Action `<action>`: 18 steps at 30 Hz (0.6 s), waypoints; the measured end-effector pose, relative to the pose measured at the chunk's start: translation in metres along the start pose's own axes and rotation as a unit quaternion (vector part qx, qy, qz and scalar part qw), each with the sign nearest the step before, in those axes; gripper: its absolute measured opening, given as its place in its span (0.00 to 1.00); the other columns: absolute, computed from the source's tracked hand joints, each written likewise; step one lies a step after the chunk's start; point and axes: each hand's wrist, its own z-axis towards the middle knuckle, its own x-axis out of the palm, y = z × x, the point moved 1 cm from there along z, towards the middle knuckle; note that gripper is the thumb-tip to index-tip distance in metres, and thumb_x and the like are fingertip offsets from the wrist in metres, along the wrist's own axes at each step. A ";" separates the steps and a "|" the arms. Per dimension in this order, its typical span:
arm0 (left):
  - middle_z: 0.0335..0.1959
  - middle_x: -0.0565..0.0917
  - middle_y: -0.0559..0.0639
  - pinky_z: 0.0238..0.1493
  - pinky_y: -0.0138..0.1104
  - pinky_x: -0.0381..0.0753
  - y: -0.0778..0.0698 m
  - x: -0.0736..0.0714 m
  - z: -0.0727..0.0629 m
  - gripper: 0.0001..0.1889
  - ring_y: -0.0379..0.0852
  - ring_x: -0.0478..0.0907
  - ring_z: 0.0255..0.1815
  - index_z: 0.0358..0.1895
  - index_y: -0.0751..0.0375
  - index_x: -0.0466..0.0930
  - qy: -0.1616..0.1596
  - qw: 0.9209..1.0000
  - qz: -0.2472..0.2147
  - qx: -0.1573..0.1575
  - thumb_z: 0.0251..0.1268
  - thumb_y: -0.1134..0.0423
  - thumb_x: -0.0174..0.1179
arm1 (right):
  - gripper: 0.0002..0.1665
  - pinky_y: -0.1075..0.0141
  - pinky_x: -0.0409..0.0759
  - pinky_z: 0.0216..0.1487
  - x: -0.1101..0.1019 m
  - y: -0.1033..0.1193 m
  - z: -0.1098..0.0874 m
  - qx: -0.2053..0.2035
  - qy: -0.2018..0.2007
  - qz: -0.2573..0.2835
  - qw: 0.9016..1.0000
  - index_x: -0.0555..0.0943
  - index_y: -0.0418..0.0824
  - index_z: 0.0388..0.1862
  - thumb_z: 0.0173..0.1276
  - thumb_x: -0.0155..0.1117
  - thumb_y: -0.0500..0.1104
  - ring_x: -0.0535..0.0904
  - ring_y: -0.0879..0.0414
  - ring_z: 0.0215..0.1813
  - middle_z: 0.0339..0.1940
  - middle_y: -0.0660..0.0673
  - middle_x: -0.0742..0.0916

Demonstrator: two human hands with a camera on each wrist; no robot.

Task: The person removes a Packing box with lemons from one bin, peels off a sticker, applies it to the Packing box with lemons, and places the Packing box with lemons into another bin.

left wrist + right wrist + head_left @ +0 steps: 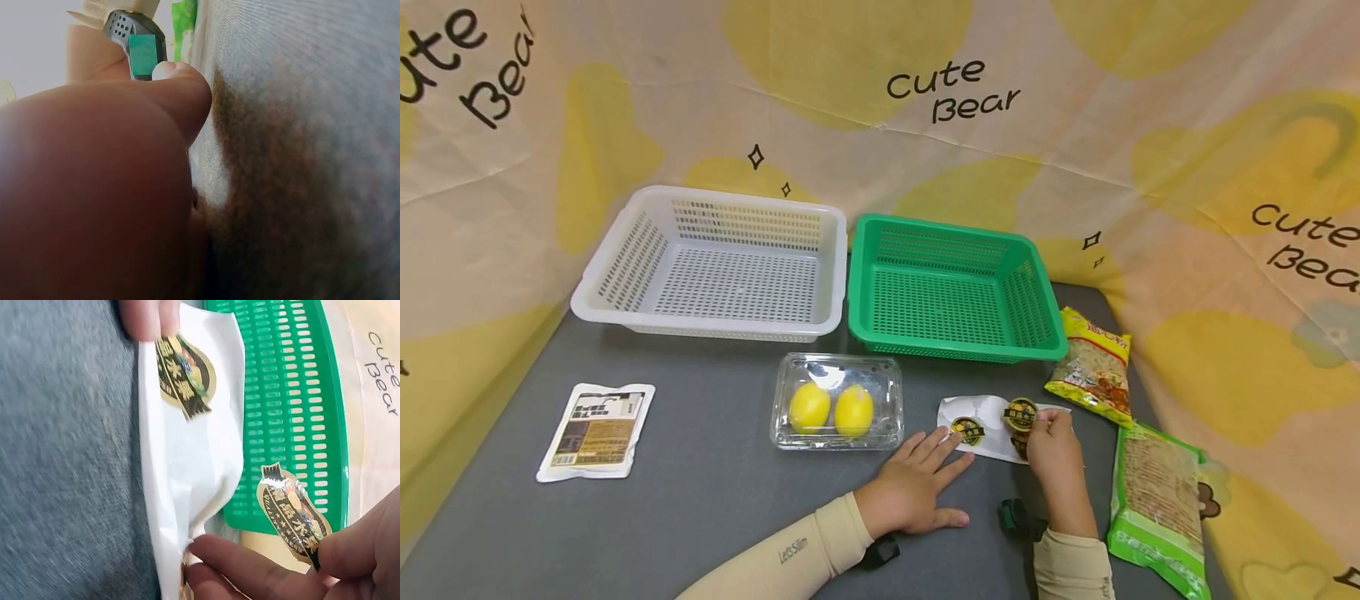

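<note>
Sticker (pixel 1021 414) off, right hand (pixel 1060 450) pinches it! Left hand (pixel 906 493) flat; other stickers (pixel 967 431) left on sheet (pixel 988 413), toward desk's (pixel 707 492) right edge.

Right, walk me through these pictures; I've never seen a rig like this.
No robot here: a person works bare-handed. The wide picture comes from the head; the close ones from the left and right wrists. On the grey table stand a white basket and a green basket, with a clear box holding two yellow fruits in front. A white packet lies left; a yellow packet and a green-edged bag lie right. The right hand pinches a round sticker over a white sheet; the left hand lies spread, fingertips at the sheet's edge.
</note>
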 end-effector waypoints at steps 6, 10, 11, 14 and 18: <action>0.89 0.45 0.43 0.84 0.42 0.43 0.002 -0.001 -0.001 0.44 0.44 0.36 0.88 0.87 0.37 0.50 -0.003 1.000 -0.008 0.002 0.75 0.24 0.46 | 0.25 0.36 0.70 0.60 0.002 0.002 -0.002 -0.006 0.001 0.008 1.000 0.62 0.26 0.66 0.89 0.35 0.47 0.71 0.27 0.63 0.65 0.16 0.74; 0.89 0.45 0.43 0.84 0.42 0.43 0.002 -0.002 -0.002 0.44 0.44 0.37 0.88 0.87 0.37 0.50 -0.002 1.000 -0.011 0.003 0.75 0.25 0.45 | 0.25 0.37 0.71 0.59 0.002 0.002 -0.004 -0.012 0.001 0.004 1.000 0.63 0.26 0.67 0.89 0.35 0.47 0.72 0.28 0.62 0.64 0.17 0.75; 0.89 0.45 0.43 0.83 0.42 0.43 0.002 -0.001 -0.002 0.44 0.44 0.37 0.88 0.87 0.37 0.50 -0.001 1.000 -0.011 0.004 0.75 0.25 0.45 | 0.25 0.37 0.71 0.58 0.002 0.002 -0.004 -0.013 0.004 0.003 1.000 0.63 0.26 0.67 0.89 0.36 0.47 0.73 0.28 0.61 0.64 0.17 0.75; 0.89 0.46 0.43 0.83 0.43 0.44 0.002 -0.001 -0.002 0.43 0.45 0.38 0.88 0.87 0.38 0.51 -0.004 1.000 -0.014 0.006 0.76 0.25 0.46 | 0.25 0.39 0.72 0.56 0.003 0.000 -0.004 -0.017 0.009 0.000 1.000 0.63 0.26 0.66 0.89 0.36 0.47 0.73 0.29 0.59 0.63 0.19 0.76; 0.89 0.47 0.44 0.83 0.43 0.44 0.003 0.000 -0.001 0.43 0.45 0.38 0.88 0.87 0.40 0.52 -0.009 1.000 -0.018 0.012 0.77 0.26 0.46 | 0.24 0.41 0.72 0.53 0.004 -0.002 -0.005 -0.025 0.008 0.003 1.000 0.64 0.27 0.65 0.89 0.37 0.47 0.74 0.30 0.56 0.60 0.20 0.77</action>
